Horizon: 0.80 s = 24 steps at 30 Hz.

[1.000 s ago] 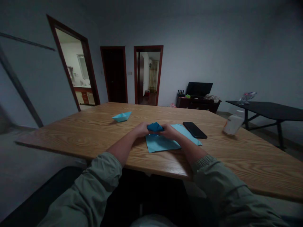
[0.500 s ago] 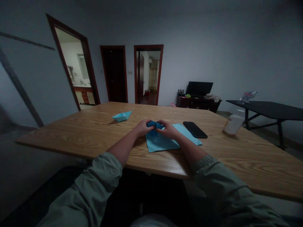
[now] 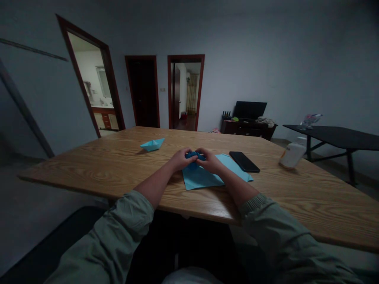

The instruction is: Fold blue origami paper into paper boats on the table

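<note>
Between my two hands is a dark blue folded paper (image 3: 196, 155), partly hidden by the fingers. My left hand (image 3: 180, 159) grips its left side, and my right hand (image 3: 209, 161) grips its right side, with the thumbs close together at the near side. Light blue paper (image 3: 203, 179) lies flat on the table beneath them, its right part passing under my right forearm. A light blue paper boat (image 3: 152, 145) rests farther off to the left, apart from both hands.
A black phone (image 3: 244, 162) lies right of the light blue paper. Farther right on the wooden table (image 3: 112, 169) stands a whitish plastic bottle (image 3: 293, 154). Beyond it is a black table (image 3: 337, 136), and a dark cabinet (image 3: 245, 128) with a screen is by the wall.
My fingers and thumbs have closed in around the dark blue paper, and less of it shows. The thumbs are nearer each other. The boat, phone and bottle have stayed put.
</note>
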Each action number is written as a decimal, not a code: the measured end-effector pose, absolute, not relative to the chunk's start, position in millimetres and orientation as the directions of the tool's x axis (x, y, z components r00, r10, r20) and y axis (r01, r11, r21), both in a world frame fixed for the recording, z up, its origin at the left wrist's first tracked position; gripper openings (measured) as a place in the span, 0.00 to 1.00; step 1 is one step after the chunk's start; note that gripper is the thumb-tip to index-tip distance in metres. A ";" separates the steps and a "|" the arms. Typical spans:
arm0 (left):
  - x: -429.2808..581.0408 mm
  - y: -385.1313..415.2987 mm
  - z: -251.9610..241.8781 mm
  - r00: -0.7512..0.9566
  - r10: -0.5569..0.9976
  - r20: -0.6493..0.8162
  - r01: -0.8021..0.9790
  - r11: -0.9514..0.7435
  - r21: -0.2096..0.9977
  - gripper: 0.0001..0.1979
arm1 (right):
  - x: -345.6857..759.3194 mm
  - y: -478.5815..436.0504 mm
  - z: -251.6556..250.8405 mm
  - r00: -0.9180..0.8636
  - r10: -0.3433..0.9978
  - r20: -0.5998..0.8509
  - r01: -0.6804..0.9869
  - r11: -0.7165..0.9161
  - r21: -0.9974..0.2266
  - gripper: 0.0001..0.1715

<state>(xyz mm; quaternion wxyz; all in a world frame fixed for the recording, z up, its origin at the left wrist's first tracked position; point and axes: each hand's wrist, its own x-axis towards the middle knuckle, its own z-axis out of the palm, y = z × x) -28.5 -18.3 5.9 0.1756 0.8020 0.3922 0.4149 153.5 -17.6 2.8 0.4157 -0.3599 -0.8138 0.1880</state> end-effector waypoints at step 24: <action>-39.8 -3.9 2.4 0.324 0.829 0.456 0.545 -0.557 0.626 0.09 | 162.8 -8.4 -0.6 -0.290 0.811 0.508 0.526 0.578 -0.623 0.10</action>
